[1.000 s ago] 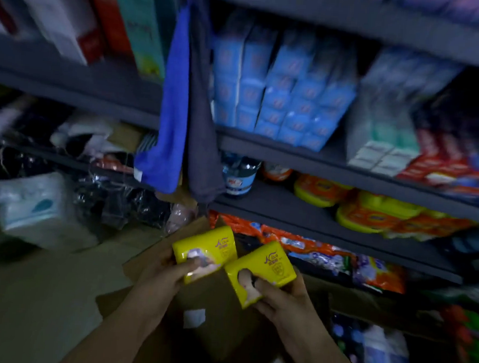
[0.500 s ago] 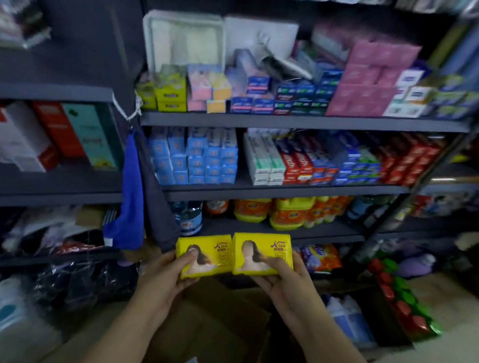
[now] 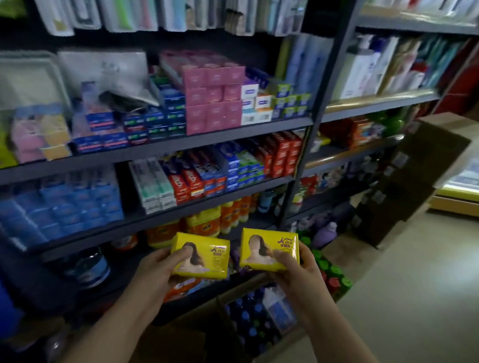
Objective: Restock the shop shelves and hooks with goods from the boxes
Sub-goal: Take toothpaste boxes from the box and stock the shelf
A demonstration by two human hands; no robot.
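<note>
Two yellow soap packs printed with a long-haired figure are held up in front of the dark metal shelves [image 3: 161, 147]. My left hand [image 3: 155, 269] grips the left yellow pack [image 3: 205, 252] from its lower left, thumb across its front. My right hand [image 3: 297, 267] grips the right yellow pack [image 3: 268, 245] from its lower right, thumb on its front. The two packs sit side by side with a small gap between them, level with the lowest shelves.
Shelves hold pink boxes [image 3: 213, 94], toothpaste cartons [image 3: 219, 168], blue packs [image 3: 61, 205] and orange-yellow bottles [image 3: 218, 222]. An open cardboard box [image 3: 199, 334] with blue-capped goods stands below my hands. Stacked brown cartons [image 3: 411, 176] stand at the right beside bare floor [image 3: 394, 305].
The view has swung up and to the right, showing higher shelves and the aisle. Both packs have risen from above the box and moved slightly apart.
</note>
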